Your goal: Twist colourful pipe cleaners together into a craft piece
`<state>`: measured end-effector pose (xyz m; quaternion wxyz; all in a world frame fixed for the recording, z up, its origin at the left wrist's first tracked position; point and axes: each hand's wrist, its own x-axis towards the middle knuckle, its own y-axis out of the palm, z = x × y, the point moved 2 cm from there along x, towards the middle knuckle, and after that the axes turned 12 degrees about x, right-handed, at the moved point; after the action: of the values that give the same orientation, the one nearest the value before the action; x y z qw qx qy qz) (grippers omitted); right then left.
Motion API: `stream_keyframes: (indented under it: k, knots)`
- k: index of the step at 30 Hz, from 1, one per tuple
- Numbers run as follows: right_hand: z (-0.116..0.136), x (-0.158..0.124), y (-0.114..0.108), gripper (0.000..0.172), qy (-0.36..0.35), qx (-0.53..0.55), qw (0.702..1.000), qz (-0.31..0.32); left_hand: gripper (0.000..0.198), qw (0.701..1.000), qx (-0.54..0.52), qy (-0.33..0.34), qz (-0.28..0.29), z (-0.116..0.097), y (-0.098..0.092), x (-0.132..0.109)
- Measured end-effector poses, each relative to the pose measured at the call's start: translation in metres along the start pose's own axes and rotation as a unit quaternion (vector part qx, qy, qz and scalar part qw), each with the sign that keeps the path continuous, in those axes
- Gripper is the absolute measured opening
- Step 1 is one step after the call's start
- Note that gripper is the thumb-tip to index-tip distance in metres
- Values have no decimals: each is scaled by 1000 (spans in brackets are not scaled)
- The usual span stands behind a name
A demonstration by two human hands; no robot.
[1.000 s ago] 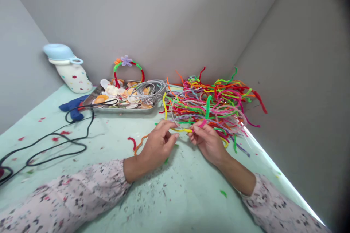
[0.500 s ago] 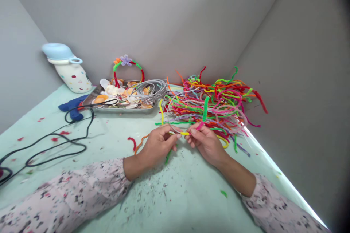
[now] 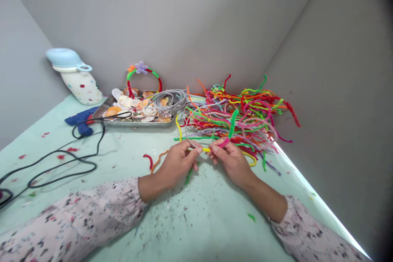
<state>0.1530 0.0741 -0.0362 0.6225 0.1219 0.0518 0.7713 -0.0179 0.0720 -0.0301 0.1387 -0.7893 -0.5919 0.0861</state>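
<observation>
My left hand (image 3: 179, 159) pinches a thin grey wire (image 3: 186, 125) near a short yellow wrapped section (image 3: 206, 150). Just to the right, my right hand (image 3: 232, 158) is closed on a fuzzy pipe cleaner, pink (image 3: 225, 143) near the fingers and green (image 3: 233, 123) where its end sticks up. The yellow section bridges the small gap between the two hands. From my left hand the wire curves up over a pile of coloured pipe cleaners (image 3: 211, 120). A yellow strand hangs beside the wire. My fingers hide how the pieces join.
A metal tray (image 3: 138, 124) holds shells (image 3: 125, 101) and a grey wire coil (image 3: 172, 100). Behind it stands a pipe-cleaner hoop with flowers (image 3: 141, 68). To the left are a bottle (image 3: 81, 86), a blue glue gun (image 3: 82, 118) and its black cable (image 3: 97, 147). Scraps lie on the pale green table (image 3: 196, 221).
Both hands have shifted very slightly left. The green end leans a little further right, and the loose wire loop and yellow strand have moved slightly left.
</observation>
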Motion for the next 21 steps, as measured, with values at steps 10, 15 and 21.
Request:
stream_keyframes:
  k: [10,15,21]
  knots:
    - [0,-5,0,16,-92,-141,986,20,22,999,33,-12,-13,1,-1,3]
    - [4,-9,2,12,-151,-206,966,36,24,999,36,-30,-15,1,-1,3]
    - [7,-10,5,10,-198,-282,938,48,24,998,46,-34,-18,1,-2,5]
